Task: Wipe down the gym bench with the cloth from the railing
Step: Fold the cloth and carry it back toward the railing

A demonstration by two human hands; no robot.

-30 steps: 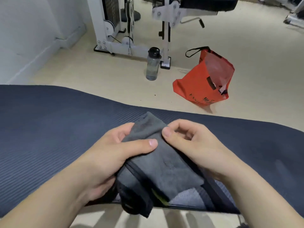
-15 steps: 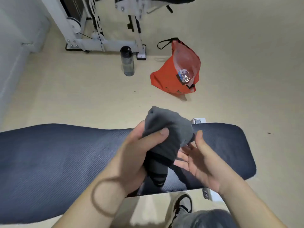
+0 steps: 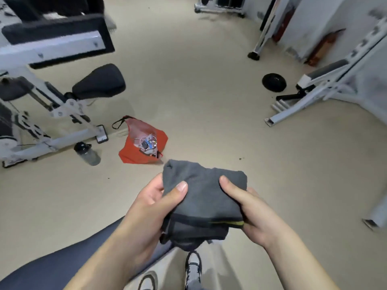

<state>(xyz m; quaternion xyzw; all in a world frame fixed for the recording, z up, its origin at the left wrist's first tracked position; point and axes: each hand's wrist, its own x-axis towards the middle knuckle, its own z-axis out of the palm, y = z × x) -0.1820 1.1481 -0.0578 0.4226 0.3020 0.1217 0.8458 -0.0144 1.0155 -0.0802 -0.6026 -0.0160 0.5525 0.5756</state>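
both hands, left hand (image 3: pixel 150 208) and right hand (image 3: pixel 251 210), grip a folded grey cloth (image 3: pixel 201 197) above the floor beside the bench (image 3: pixel 52 266), thumbs pressed on top, while an open red bag (image 3: pixel 142 145) holds small tangled items.

A pale beige floor (image 3: pixel 209 91) carries everything. On it at the left stands a white machine frame (image 3: pixel 52 141), with a clear water bottle (image 3: pixel 88 153) just beside its base rail. An orange bag (image 3: pixel 134 151) slumps near the bottle, its mouth open. Well apart at the right, a black weight plate (image 3: pixel 274 82) lies flat near a white rack frame (image 3: pixel 293 109). A shoe (image 3: pixel 193 266) rests at the bottom, beside the dark blue gym bench (image 3: pixel 52 266).
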